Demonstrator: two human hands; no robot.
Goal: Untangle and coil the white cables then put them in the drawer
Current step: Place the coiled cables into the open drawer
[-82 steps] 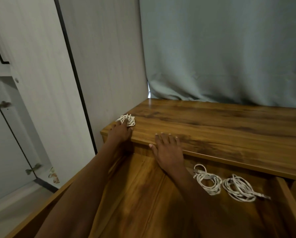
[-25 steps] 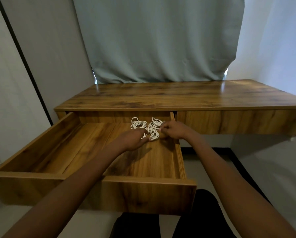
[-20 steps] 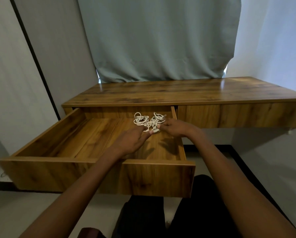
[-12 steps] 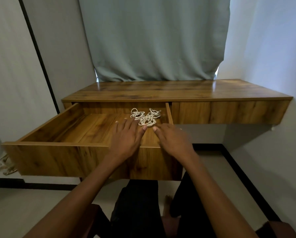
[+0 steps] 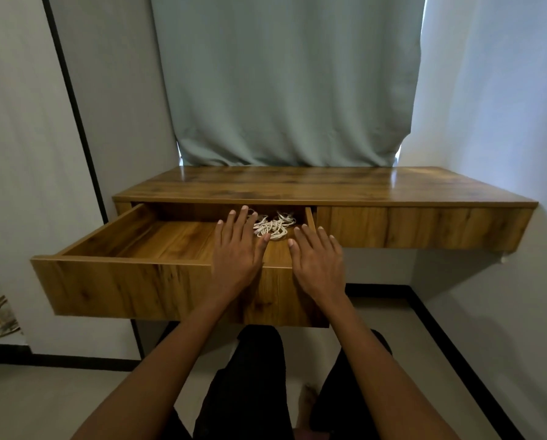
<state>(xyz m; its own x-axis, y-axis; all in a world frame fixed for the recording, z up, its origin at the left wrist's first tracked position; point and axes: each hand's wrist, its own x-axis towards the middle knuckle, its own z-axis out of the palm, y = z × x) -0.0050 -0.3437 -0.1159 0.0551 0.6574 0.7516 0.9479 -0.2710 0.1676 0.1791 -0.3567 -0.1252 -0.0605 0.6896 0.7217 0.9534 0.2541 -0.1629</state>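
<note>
Several coiled white cables [image 5: 273,226] lie bunched at the back right of the open wooden drawer [image 5: 123,287]. My left hand [image 5: 239,249] is spread flat with straight fingers over the drawer's front edge, its fingertips just left of the cables. My right hand [image 5: 318,255] is also flat and spread, over the drawer's front right corner, just in front of the cables. Neither hand holds anything.
The drawer sticks out from a wall-mounted wooden desk [image 5: 329,185] with a shut drawer front [image 5: 418,227] on the right. A grey-green curtain [image 5: 285,81] hangs behind. A wardrobe panel [image 5: 27,154] stands at the left. My legs are below the drawer.
Both hands let go of the cables and pulled back to the drawer's front edge with fingers spread. The cables stay at the back right of the drawer.
</note>
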